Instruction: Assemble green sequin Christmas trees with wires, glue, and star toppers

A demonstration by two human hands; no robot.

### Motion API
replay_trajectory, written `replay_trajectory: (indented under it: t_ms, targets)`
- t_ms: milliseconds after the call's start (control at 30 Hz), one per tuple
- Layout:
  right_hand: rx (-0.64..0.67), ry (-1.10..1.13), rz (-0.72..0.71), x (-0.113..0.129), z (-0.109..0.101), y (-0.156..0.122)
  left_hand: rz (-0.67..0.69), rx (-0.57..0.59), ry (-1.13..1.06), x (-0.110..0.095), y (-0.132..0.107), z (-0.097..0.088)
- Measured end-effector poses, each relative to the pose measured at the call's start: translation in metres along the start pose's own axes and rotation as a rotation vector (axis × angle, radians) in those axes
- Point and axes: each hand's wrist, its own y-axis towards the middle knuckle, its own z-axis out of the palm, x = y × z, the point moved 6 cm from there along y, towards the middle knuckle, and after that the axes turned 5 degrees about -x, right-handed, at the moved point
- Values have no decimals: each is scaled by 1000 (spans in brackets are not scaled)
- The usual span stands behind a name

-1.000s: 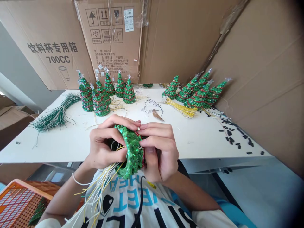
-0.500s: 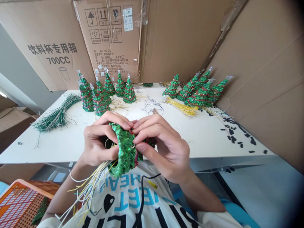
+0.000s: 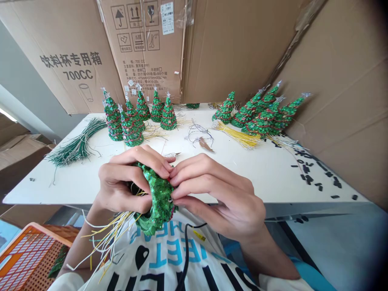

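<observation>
A small green glitter Christmas tree (image 3: 157, 198) is held over my lap at the near edge of the white table (image 3: 257, 173), its hollow base turned toward my left. My left hand (image 3: 124, 186) is wrapped round that base. My right hand (image 3: 218, 194) pinches the tree's body with fingertips pressed together. Yellow and white wires (image 3: 106, 238) hang out of the base down across my shirt.
Several upright finished trees (image 3: 133, 117) stand at the back left, and several more lie on their sides (image 3: 263, 113) at the back right with a yellow wire bundle (image 3: 236, 137). A green wire bundle (image 3: 75, 147) lies left, black bits (image 3: 315, 178) right. Cardboard boxes wall the table; an orange crate (image 3: 27, 254) sits lower left.
Both hands and the tree have shifted slightly left and down. My right hand has turned, its fingers now reaching over the tree from the right instead of curling behind it.
</observation>
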Motion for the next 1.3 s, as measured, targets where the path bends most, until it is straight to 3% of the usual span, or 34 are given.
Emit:
replay_trajectory:
  t_ms: [367, 633, 1300]
  targets:
    - [64, -103, -35, 5, 5, 0, -24, 36, 19, 0, -2, -3]
    - [101, -237, 21, 11, 14, -4, -59, 48, 62, -2, -2, -7]
    - [31, -320, 70, 13, 25, -9, -77, 41, 86, -1, -2, -9]
